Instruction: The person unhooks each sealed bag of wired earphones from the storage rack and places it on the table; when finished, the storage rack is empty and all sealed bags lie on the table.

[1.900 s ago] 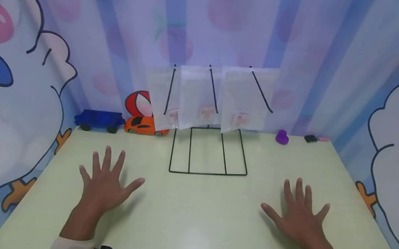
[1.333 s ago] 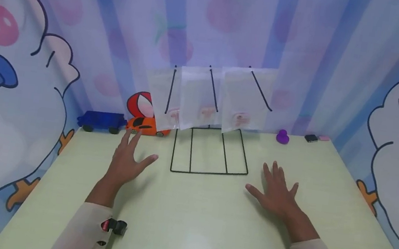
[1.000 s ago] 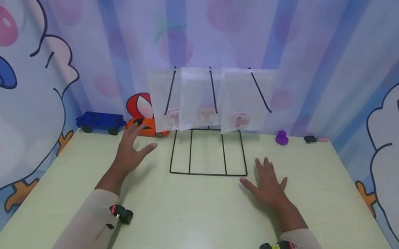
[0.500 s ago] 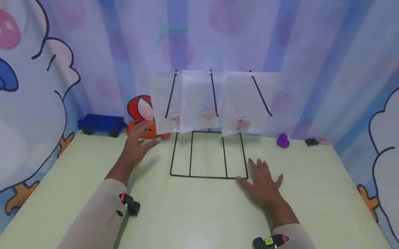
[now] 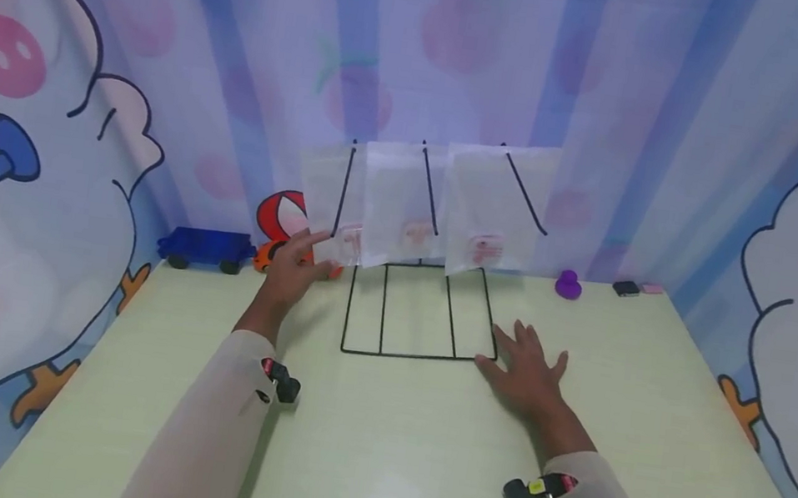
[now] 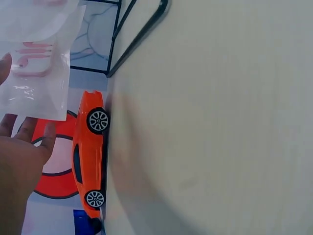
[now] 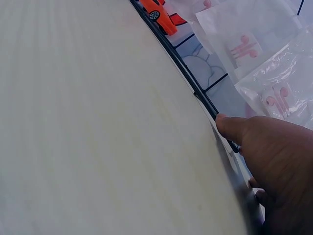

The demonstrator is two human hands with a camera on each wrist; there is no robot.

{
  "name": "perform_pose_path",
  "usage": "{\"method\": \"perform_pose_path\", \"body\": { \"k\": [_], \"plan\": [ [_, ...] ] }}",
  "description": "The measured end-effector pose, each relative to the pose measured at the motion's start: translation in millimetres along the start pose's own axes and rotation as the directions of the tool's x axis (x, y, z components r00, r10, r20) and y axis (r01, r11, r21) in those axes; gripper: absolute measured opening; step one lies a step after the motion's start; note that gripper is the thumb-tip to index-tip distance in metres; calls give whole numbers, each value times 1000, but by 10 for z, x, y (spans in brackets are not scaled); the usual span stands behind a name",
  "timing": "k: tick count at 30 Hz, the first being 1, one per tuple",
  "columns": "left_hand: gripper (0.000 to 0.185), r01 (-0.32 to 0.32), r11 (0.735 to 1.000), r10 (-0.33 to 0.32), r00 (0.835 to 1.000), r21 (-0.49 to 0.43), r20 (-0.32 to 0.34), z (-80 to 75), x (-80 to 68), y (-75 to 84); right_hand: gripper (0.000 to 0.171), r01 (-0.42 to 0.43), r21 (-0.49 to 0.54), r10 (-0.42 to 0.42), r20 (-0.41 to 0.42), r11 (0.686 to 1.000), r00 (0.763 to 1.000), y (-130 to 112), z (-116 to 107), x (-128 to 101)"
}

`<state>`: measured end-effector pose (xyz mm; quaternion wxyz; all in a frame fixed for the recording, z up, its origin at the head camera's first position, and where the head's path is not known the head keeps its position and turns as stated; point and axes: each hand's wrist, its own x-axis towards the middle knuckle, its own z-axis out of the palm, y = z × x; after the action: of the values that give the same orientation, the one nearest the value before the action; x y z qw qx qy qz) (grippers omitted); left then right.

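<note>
1. Clear bags hang from a black wire rack (image 5: 417, 344) at the far middle of the table (image 5: 373, 447); the leftmost bag (image 5: 339, 241) holds something pink.
2. Left hand (image 5: 294, 269), fingers straight and relaxed, reaches up to that bag's bottom corner, fingertips at its edge.
3. Right hand (image 5: 527, 371) lies flat and open on the table, thumb touching the rack's near right corner.
4. An orange toy car (image 6: 90, 156) sits just behind the left hand.
</note>
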<state>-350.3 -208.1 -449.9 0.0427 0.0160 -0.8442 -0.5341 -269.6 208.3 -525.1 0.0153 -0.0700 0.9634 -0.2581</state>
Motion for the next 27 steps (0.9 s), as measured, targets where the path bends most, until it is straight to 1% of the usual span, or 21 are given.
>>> {"method": "perform_pose_path", "body": {
  "k": [3, 5, 8, 12, 15, 22, 24, 27],
  "plan": [
    [59, 52, 999, -52, 999, -2, 0, 6, 54, 39, 76, -1, -2, 1, 0, 1000, 1000, -17, 0, 1],
    [56, 62, 998, -61, 998, -20, 7, 15, 87, 41, 76, -3, -7, 3, -1, 1000, 1000, -23, -5, -2],
    [49, 29, 998, -28, 999, -55, 15, 40, 131, 19, 75, -5, -8, 5, -3, 1000, 1000, -30, -19, -9],
    [42, -18, 997, 20, 1000, -77, 23, 65, 164, -4, 75, -8, -17, 8, 8, 1000, 1000, -43, -29, -19],
    [41, -25, 995, 29, 999, -92, 36, 80, 170, -4, 75, -13, -21, 14, 13, 1000, 1000, -45, -23, -14],
    [49, 1, 996, 6, 996, -87, 88, 161, 152, 43, 75, -14, -18, 14, 13, 1000, 1000, -16, -6, 11],
    [51, -2, 997, 9, 996, -82, 94, 173, 147, 41, 75, -11, -21, 11, 13, 1000, 1000, -8, -4, 12],
    [53, -23, 998, 30, 995, -66, 92, 177, 144, 27, 75, -6, -29, 6, 10, 1000, 1000, 0, -2, 12]
  ]
}}
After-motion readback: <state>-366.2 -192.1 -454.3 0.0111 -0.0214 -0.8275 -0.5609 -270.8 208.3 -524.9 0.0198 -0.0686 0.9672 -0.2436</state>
